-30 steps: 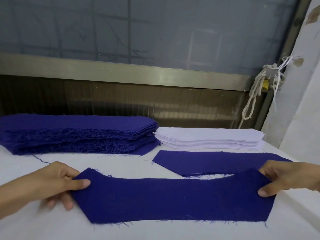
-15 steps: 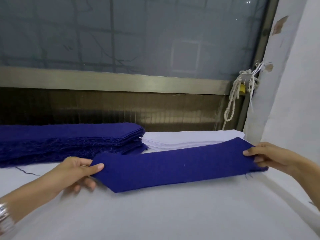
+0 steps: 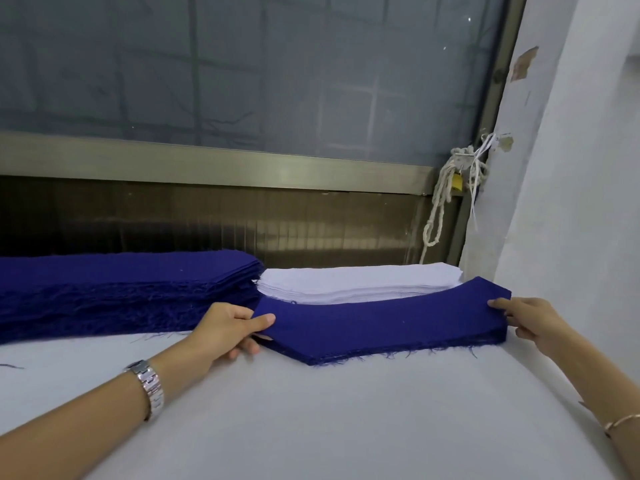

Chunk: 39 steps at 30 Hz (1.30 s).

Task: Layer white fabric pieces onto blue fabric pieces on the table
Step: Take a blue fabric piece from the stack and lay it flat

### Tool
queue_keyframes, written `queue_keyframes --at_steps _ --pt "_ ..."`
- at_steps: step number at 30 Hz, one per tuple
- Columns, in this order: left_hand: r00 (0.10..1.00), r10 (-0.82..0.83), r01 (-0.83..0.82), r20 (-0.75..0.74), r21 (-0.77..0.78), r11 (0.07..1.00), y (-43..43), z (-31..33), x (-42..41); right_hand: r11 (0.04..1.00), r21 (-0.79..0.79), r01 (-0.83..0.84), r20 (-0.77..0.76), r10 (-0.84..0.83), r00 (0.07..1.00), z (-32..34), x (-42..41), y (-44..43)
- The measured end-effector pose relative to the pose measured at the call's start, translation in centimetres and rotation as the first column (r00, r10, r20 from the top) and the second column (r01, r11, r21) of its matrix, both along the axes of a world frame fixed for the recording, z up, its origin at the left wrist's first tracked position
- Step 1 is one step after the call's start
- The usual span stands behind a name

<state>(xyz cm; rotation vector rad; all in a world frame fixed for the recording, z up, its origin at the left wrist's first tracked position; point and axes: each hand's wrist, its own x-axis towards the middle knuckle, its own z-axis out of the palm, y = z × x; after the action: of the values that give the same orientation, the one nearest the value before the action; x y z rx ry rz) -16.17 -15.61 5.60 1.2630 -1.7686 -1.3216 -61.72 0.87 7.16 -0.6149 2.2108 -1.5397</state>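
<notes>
blue piece (image 3: 381,327) | left hand (image 3: 228,327), right hand (image 3: 530,323) fingers clamped on its ends | hold taut, lower flat onto surface (image 3: 311,427), clear of white stack (image 3: 346,282) beyond fingers

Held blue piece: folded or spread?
Spread: blue piece shows full length, no fold, left hand and right hand holding opposite ends.

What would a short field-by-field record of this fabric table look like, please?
held item: blue piece, just in front of the white stack
left hand: pinches its left end, thumb on top
right hand: holds its right end
blue stack: back left, beside the white stack
table: white surface
layering: no white piece on blue yet
</notes>
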Motion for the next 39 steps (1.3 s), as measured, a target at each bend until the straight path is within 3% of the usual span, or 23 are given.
queue_keyframes --at_steps 5,17,24,34,39 --pt "0.999 0.001 -0.002 -0.046 -0.023 1.0 0.0 -0.1 -1.0 1.0 0.014 0.015 -0.044 -0.015 0.999 -0.9 -0.6 -0.3" --pt "0.999 -0.004 0.005 0.036 -0.031 1.0 0.3 -0.1 -0.9 0.992 0.127 0.014 -0.215 0.013 0.977 -1.8 -1.1 -0.5" --pt "1.0 0.011 -0.01 0.011 -0.058 0.998 -0.1 -0.5 -0.8 0.994 0.104 0.047 -0.224 -0.022 0.974 -1.6 -1.2 -0.7" --pt "0.999 0.022 -0.021 0.024 -0.052 0.998 -0.5 -0.6 -0.7 0.979 0.193 0.067 -0.282 -0.01 0.959 -1.4 -0.7 -0.3" --pt "0.995 0.055 -0.043 0.082 -0.14 0.989 -0.6 -1.0 -0.6 0.956 0.27 0.116 -0.364 -0.011 0.931 -1.3 -0.2 -0.1"
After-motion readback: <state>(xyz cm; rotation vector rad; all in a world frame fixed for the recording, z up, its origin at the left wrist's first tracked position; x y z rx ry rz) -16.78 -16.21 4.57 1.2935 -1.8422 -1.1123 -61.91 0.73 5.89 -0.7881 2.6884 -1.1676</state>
